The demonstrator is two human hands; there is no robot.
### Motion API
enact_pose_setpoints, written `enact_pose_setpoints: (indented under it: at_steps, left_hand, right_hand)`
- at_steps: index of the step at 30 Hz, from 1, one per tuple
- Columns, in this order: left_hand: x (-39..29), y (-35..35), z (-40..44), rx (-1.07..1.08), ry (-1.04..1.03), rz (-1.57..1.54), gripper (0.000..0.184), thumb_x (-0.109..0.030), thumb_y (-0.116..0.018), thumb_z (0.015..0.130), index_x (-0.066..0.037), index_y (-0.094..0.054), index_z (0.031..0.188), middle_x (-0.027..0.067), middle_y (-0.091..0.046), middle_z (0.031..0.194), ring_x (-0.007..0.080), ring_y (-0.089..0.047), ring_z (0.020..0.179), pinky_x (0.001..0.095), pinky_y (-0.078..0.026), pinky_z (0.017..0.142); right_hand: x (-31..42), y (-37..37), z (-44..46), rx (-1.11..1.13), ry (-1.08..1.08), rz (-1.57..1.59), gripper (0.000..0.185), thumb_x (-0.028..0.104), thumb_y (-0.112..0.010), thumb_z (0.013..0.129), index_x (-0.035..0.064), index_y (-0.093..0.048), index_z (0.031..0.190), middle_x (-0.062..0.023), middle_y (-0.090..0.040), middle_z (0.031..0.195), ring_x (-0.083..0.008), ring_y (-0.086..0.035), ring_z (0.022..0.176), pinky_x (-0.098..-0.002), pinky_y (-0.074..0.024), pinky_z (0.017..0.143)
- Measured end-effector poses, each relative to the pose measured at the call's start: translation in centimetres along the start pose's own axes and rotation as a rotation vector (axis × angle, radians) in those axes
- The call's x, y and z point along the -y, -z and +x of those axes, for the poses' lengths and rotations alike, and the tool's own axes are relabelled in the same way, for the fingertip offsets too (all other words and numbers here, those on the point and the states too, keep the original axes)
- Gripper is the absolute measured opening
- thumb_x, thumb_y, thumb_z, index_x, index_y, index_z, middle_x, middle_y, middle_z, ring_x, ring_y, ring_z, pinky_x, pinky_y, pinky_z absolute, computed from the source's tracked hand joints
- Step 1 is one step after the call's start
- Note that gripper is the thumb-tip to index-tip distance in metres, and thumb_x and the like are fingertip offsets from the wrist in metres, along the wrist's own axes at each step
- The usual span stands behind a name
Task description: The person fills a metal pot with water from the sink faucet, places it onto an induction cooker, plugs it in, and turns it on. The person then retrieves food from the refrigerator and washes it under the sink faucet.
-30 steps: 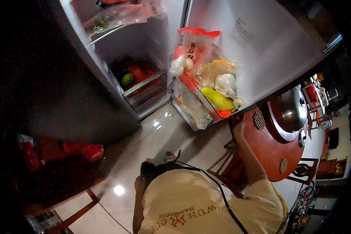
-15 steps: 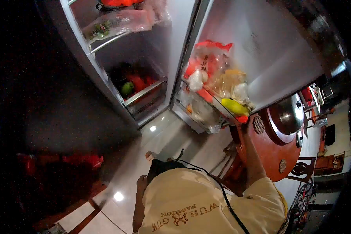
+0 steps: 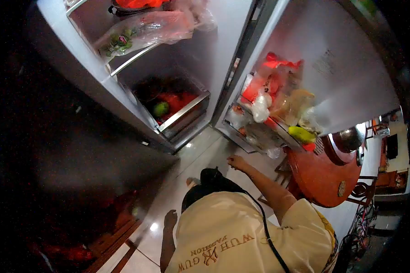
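Observation:
In front of the open fridge, my right hand (image 3: 237, 163) is held over the tiled floor, its fingers loosely curled and no object showing in them. It is apart from the fridge door (image 3: 346, 77) and its lower shelf. My left hand (image 3: 170, 219) hangs low beside my body, touching nothing visible; its fingers are too dark and small to read. On the door shelf are a yellow-green fruit or vegetable (image 3: 301, 134), a red plastic bag (image 3: 261, 86) and a white knotted bag (image 3: 261, 108). Inside the fridge, a drawer (image 3: 184, 111) holds a round green item (image 3: 161, 108) and red bags.
A clear bag with leafy greens (image 3: 123, 40) lies on the shelf above the drawer. At right, beyond the door, stands a round red-brown table (image 3: 325, 175) bearing a lidded metal pot (image 3: 351, 138). Wooden chairs surround it. Darkness covers the left.
My right hand has come away from the outer end of the door shelf and moved left, down over the floor. The view has shifted, so the fridge appears farther right and closer.

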State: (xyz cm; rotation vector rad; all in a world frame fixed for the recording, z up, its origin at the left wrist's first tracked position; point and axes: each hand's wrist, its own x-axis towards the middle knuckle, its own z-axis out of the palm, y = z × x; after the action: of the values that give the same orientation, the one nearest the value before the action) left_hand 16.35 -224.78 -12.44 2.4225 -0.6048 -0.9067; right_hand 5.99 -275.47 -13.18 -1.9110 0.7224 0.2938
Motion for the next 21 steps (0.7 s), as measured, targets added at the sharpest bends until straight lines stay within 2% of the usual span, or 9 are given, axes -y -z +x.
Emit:
enact_pose_setpoints:
  at_steps: [2, 5, 6, 7, 9, 10, 13, 17, 21]
  left_hand:
    - [1.5, -0.7, -0.1, -0.111, -0.065, 0.006, 0.021, -0.014, -0.054, 0.083, -0.008, -0.058, 0.102, 0.0148, -0.062, 0.081, 0.0313, -0.061, 0.077, 0.039, -0.049, 0.072]
    - [-0.9, 0.7, -0.6, -0.098, 0.071, 0.007, 0.015, -0.013, -0.056, 0.081, -0.006, -0.058, 0.094, 0.0135, -0.06, 0.072, 0.0293, -0.059, 0.073, 0.0361, -0.05, 0.064]
    - [0.8, -1.0, -0.5, -0.212, -0.172, -0.077, 0.011, -0.013, -0.056, 0.081, -0.006, -0.059, 0.089, 0.0138, -0.061, 0.074, 0.0286, -0.059, 0.072, 0.0367, -0.05, 0.062]
    - [-1.1, -0.6, -0.5, -0.217, -0.16, -0.073, 0.011, -0.013, -0.056, 0.081, -0.006, -0.059, 0.089, 0.0138, -0.061, 0.074, 0.0286, -0.059, 0.072, 0.0367, -0.05, 0.062]
    - [-6.1, 0.7, 0.0, 0.06, 0.447, -0.166, 0.021, -0.013, -0.049, 0.088, -0.004, -0.059, 0.104, 0.0129, -0.062, 0.084, 0.0221, -0.059, 0.073, 0.0321, -0.049, 0.064]
    - [-7.8, 0.6, 0.5, 0.076, 0.531, -0.213, 0.022, -0.013, -0.048, 0.088, -0.004, -0.059, 0.104, 0.0128, -0.062, 0.084, 0.022, -0.059, 0.073, 0.0321, -0.048, 0.064]
    - [-11.1, -0.9, 1.3, 0.007, 0.469, -0.325, 0.022, -0.014, -0.048, 0.088, -0.004, -0.059, 0.105, 0.0128, -0.062, 0.085, 0.0217, -0.059, 0.073, 0.0319, -0.048, 0.065]
    - [-13.8, -1.6, 2.9, -0.012, 0.483, -0.39, 0.023, -0.015, -0.048, 0.089, -0.004, -0.058, 0.106, 0.0127, -0.062, 0.086, 0.0213, -0.059, 0.073, 0.0318, -0.048, 0.065]
    - [-14.5, -1.2, 4.0, -0.003, 0.55, -0.407, 0.024, -0.016, -0.047, 0.089, -0.004, -0.058, 0.107, 0.0126, -0.062, 0.086, 0.0209, -0.059, 0.073, 0.0316, -0.048, 0.065]
  right_hand:
    - [4.5, -0.6, 5.3, -0.027, 0.229, -0.309, 0.039, 0.028, -0.059, 0.081, 0.0033, -0.056, 0.111, -0.0111, -0.062, 0.093, -0.02, -0.061, 0.073, -0.033, -0.05, 0.061]
    - [13.8, 0.1, 10.6, -0.001, -0.029, -0.056, 0.04, 0.025, -0.063, 0.077, 0.0024, -0.056, 0.11, -0.0173, -0.06, 0.103, -0.0294, -0.06, 0.087, -0.0371, -0.0486, 0.075]
    - [14.4, -0.5, 13.4, -0.089, 0.142, -0.161, 0.04, 0.025, -0.064, 0.076, 0.0018, -0.056, 0.108, -0.0187, -0.059, 0.103, -0.0317, -0.058, 0.092, -0.0389, -0.0468, 0.079]
    - [14.3, -1.3, 16.5, -0.178, 0.315, -0.262, 0.04, 0.025, -0.065, 0.076, 0.0011, -0.056, 0.106, -0.0201, -0.057, 0.104, -0.0339, -0.056, 0.097, -0.0406, -0.0449, 0.083]
    - [16.1, -2.1, 22.5, -0.195, 0.291, -0.379, 0.045, 0.025, -0.065, 0.076, 0.0011, -0.051, 0.111, -0.0218, -0.054, 0.107, -0.0368, -0.052, 0.101, -0.0432, -0.0434, 0.085]
    - [16.5, -2.6, 25.2, -0.218, 0.306, -0.009, 0.049, 0.026, -0.065, 0.076, 0.0014, -0.048, 0.115, -0.0228, -0.051, 0.109, -0.0382, -0.051, 0.102, -0.0438, -0.0431, 0.086]
    - [23.2, -0.9, 29.5, -0.286, 0.093, -0.261, 0.057, 0.028, -0.065, 0.077, 0.0016, -0.041, 0.12, -0.0247, -0.044, 0.117, -0.0405, -0.049, 0.104, -0.0464, -0.0434, 0.086]
    - [31.2, 3.2, 32.3, -0.083, -0.012, -0.35, 0.063, 0.027, -0.066, 0.075, 0.0024, -0.038, 0.126, -0.0248, -0.04, 0.125, -0.0387, -0.047, 0.109, -0.045, -0.0431, 0.089]
    - [25.0, -2.5, 42.3, -0.36, 0.477, -0.179, 0.064, 0.028, -0.063, 0.075, 0.0037, -0.037, 0.129, -0.0239, -0.038, 0.13, -0.038, -0.047, 0.111, -0.0446, -0.0434, 0.089]
